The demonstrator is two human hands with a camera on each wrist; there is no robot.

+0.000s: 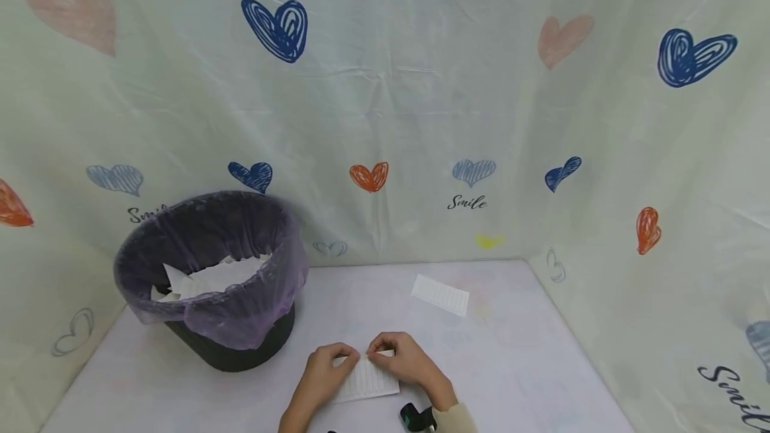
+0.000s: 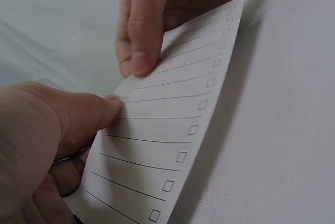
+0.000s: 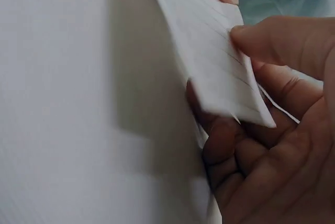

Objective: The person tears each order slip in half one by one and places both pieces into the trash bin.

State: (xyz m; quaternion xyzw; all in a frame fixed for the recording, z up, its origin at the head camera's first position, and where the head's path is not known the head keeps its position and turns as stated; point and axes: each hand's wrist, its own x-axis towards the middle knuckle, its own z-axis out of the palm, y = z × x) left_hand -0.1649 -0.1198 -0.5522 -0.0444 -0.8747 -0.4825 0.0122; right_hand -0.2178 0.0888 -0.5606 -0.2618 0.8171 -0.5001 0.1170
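A white checklist sheet (image 1: 371,386), printed with ruled lines and a row of small checkboxes, is held between both hands close over the table. My left hand (image 1: 321,376) pinches its top edge, the thumb lying on the printed face in the left wrist view. Just beside it, my right hand (image 1: 410,363) pinches the same edge, with its thumb and fingertips close to the left ones. From the right wrist view, the right thumb presses the lined side while the other fingers curl behind the paper (image 3: 214,51). The sheet is slightly bowed, and its lower edge casts a shadow.
A second lined sheet (image 1: 440,295) lies flat near the back of the white table (image 1: 511,353). At the left stands a black bin (image 1: 240,353) with a purple liner (image 1: 265,306), holding white paper pieces (image 1: 219,278). A heart-patterned curtain (image 1: 415,105) hangs behind and at the sides.
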